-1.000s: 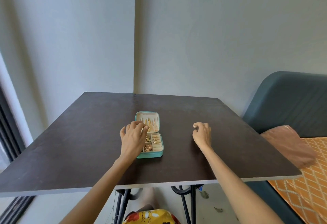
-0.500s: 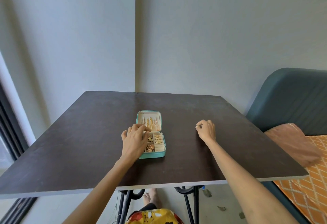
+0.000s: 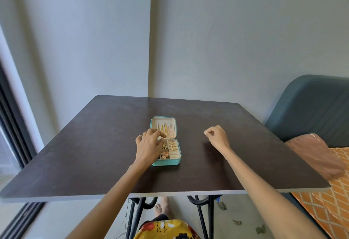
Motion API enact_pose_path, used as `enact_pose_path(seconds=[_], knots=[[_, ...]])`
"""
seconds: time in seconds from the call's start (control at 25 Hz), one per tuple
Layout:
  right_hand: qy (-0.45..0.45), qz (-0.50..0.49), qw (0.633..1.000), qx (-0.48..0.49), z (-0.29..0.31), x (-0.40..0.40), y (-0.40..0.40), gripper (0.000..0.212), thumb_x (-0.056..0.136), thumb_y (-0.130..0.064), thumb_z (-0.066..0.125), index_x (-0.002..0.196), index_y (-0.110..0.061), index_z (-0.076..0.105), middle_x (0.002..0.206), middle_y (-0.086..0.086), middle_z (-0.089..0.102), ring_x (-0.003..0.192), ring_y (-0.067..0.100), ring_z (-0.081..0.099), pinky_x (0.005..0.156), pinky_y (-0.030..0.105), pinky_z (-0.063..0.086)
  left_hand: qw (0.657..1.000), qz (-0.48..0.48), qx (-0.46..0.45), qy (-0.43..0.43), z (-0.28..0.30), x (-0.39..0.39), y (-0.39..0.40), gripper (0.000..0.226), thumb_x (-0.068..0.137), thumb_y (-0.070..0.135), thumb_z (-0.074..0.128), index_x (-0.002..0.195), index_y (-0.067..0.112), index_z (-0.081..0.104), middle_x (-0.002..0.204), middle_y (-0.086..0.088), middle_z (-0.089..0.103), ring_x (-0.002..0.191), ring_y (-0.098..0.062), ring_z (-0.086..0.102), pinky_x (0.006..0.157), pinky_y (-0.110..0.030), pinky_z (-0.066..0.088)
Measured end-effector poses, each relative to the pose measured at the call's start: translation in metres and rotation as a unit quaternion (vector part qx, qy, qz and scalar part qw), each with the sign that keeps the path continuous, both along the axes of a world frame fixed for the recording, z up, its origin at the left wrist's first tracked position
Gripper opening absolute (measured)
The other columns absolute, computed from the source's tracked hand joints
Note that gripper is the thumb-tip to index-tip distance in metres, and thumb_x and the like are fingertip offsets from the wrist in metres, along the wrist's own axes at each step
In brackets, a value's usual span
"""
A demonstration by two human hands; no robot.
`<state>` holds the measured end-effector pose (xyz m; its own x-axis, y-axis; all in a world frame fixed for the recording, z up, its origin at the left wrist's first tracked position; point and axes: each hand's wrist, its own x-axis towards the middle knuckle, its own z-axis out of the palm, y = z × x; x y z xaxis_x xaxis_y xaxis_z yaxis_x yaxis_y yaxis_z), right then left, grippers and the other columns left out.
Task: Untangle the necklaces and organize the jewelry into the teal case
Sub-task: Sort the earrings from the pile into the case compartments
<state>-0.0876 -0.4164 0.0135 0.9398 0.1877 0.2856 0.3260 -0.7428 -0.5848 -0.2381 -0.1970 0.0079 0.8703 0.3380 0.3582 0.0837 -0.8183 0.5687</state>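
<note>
Teal case (image 3: pixel 165 161) lying open mid-counter (image 3: pixel 94 153), necklaces (image 3: pixel 165 130) hung in the lid, small gold pieces filling the tray. Left hand (image 3: pixel 149 147) over the case's left side, fingers curled; grasping anything there, cannot tell. Right hand (image 3: pixel 217 136) loosely clenched, apart on the counter, contents unseen. Best done slowly: fingertips only, one chain at a time, case held steady.

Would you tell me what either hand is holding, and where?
The left hand rests over the teal case; any hold is hidden. The right hand is curled; contents unclear.
</note>
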Motion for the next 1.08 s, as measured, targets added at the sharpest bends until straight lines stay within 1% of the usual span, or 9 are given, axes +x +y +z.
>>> enact_pose_path(seconds=[0.08,0.16,0.24,0.4,0.56,0.76,0.84,0.96,1.08], knots=[[0.023,0.069,0.995,0.066,0.006,-0.024,0.015,0.014,0.091,-0.022,0.059,0.082,-0.014,0.066,0.099,0.004,0.061,0.088,0.015,0.058,0.074,0.026,0.044,1.0,-0.014,-0.009,0.006,0.001,0.0,-0.002,0.023,0.095,0.022,0.043,0.108,0.027,0.062,0.132,0.001,0.048,0.124,-0.018,0.04,0.106,-0.04,0.019],[0.085,0.141,0.981,0.106,0.012,-0.049,0.031,0.012,0.092,-0.027,0.057,0.083,-0.02,0.062,0.092,-0.003,0.064,0.078,0.008,0.059,0.062,0.018,0.048,1.0,-0.02,-0.008,0.008,0.002,-0.001,-0.005,0.024,0.094,0.022,0.044,0.106,0.027,0.063,0.132,0.0,0.048,0.124,-0.019,0.039,0.104,-0.04,0.021],[0.115,0.2,0.97,0.076,0.021,-0.066,0.042,0.011,0.093,-0.029,0.055,0.087,-0.022,0.061,0.083,-0.007,0.063,0.072,0.006,0.057,0.055,0.013,0.047,1.0,-0.021,0.011,0.021,0.002,-0.001,-0.006,0.024,0.093,0.022,0.045,0.107,0.029,0.063,0.136,0.0,0.045,0.125,-0.02,0.038,0.105,-0.041,0.02],[0.181,0.28,0.941,-0.058,0.044,-0.077,0.052,0.019,0.097,-0.027,0.05,0.097,-0.013,0.063,0.08,-0.007,0.059,0.068,0.003,0.052,0.056,0.013,0.045,0.995,-0.031,0.061,0.076,-0.001,-0.002,-0.005,0.022,0.093,0.029,0.051,0.11,0.034,0.063,0.14,0.0,0.041,0.128,-0.021,0.036,0.106,-0.043,0.019],[0.249,0.303,0.911,-0.129,0.055,-0.079,0.06,0.02,0.097,-0.03,0.05,0.087,-0.016,0.06,0.078,-0.006,0.054,0.065,0.005,0.048,0.051,0.013,0.04,0.998,-0.053,0.035,0.03,0.002,-0.001,-0.006,0.02,0.089,0.032,0.059,0.107,0.033,0.068,0.137,0.003,0.047,0.128,-0.017,0.039,0.105,-0.044,0.018],[0.33,0.302,0.894,-0.021,0.055,-0.076,0.061,0.019,0.096,-0.028,0.052,0.087,-0.014,0.058,0.078,-0.002,0.054,0.065,0.005,0.048,0.055,0.016,0.042,0.999,-0.035,0.039,-0.012,0.005,0.0,-0.004,0.018,0.085,0.036,0.065,0.101,0.03,0.073,0.129,0.009,0.056,0.119,-0.012,0.046,0.1,-0.038,0.02],[0.335,0.314,0.886,0.066,0.052,-0.075,0.058,0.012,0.094,-0.024,0.056,0.092,-0.014,0.061,0.079,-0.003,0.06,0.071,0.006,0.055,0.06,0.017,0.048,1.0,-0.021,-0.004,-0.021,0.006,0.0,-0.005,0.02,0.084,0.039,0.066,0.099,0.029,0.074,0.123,0.01,0.061,0.114,-0.012,0.049,0.093,-0.035,0.023],[0.277,0.328,0.88,0.204,0.043,-0.077,0.054,0.016,0.088,-0.011,0.065,0.104,-0.014,0.065,0.092,-0.004,0.07,0.081,0.007,0.066,0.068,0.019,0.053,0.987,-0.01,-0.16,-0.023,0.011,0.001,-0.008,0.02,0.08,0.041,0.069,0.092,0.026,0.075,0.113,0.008,0.067,0.107,-0.013,0.057,0.093,-0.037,0.032],[0.162,0.296,0.913,0.23,0.029,-0.082,0.056,0.026,0.08,-0.006,0.072,0.103,-0.018,0.069,0.093,-0.004,0.072,0.083,0.005,0.068,0.07,0.016,0.053,0.968,-0.017,-0.25,0.0,0.013,-0.001,-0.011,0.017,0.078,0.041,0.071,0.088,0.027,0.075,0.106,0.003,0.071,0.097,-0.015,0.064,0.094,-0.047,0.045]])
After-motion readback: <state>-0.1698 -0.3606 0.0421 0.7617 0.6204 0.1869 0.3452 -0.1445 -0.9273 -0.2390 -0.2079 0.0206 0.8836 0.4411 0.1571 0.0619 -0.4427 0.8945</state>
